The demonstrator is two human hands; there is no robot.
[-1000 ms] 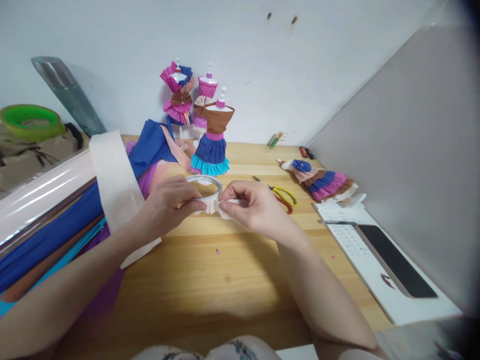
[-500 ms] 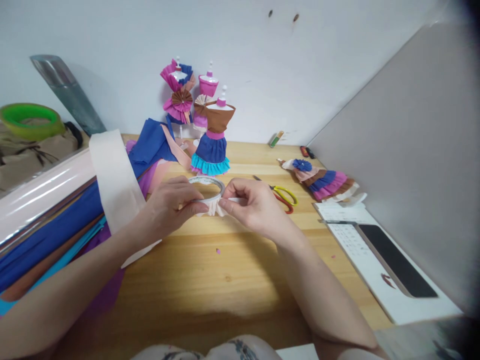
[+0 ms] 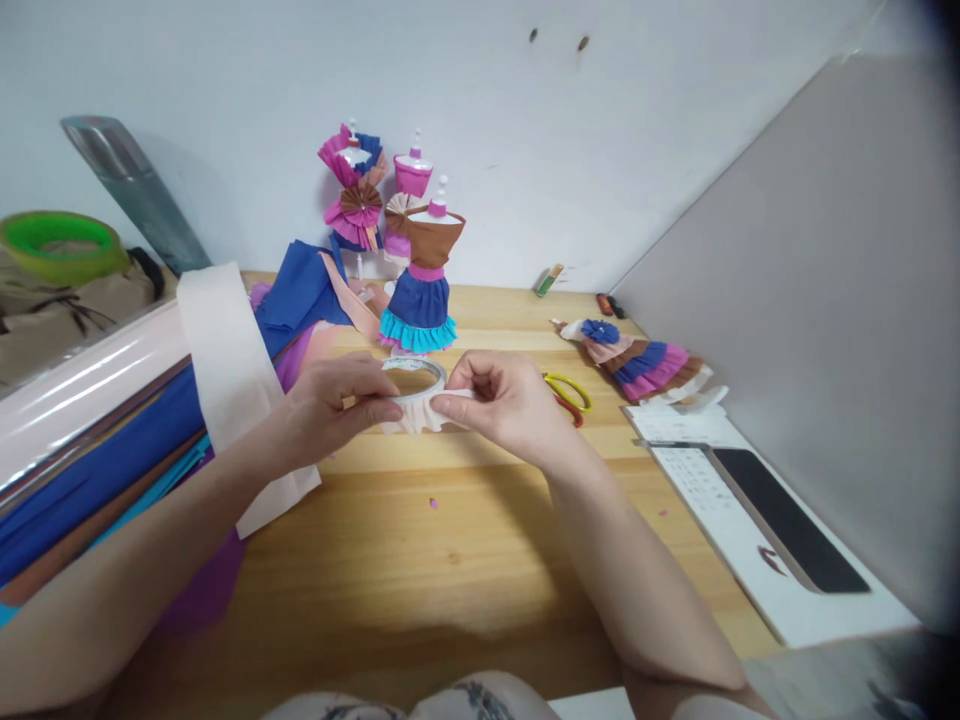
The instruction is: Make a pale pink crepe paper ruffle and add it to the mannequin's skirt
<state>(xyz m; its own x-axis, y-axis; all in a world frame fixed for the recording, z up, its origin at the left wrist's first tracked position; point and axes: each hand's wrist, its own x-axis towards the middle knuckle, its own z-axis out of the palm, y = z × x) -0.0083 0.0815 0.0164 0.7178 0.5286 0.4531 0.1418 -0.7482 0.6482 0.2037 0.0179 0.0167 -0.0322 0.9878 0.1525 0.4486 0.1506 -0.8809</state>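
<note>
Over the middle of the wooden table, my left hand point(image 3: 337, 405) is closed on a thin roll of tape point(image 3: 435, 370), its thumb in front. A cream strip of crepe paper point(image 3: 415, 415), gathered in small pleats, hangs along the roll's near side. My right hand point(image 3: 499, 405) pinches the strip at the roll's right edge between thumb and fingers. The parts under the fingers are hidden. Just behind the roll stands a small dress form point(image 3: 420, 290) in a brown, blue and turquoise paper dress. Scissors point(image 3: 568, 393) with yellow and red handles lie beyond my right hand.
Rolls of coloured crepe paper point(image 3: 97, 450) fill the left side, with a cream sheet point(image 3: 232, 360) draped over them. A steel flask point(image 3: 135, 190) leans at the back left. At right lie a ruffled paper dress point(image 3: 645, 365) and a phone point(image 3: 787, 515) on a white board.
More of the pleated cream strip shows between my hands. My right hand has shifted slightly left, and the view has moved a little.
</note>
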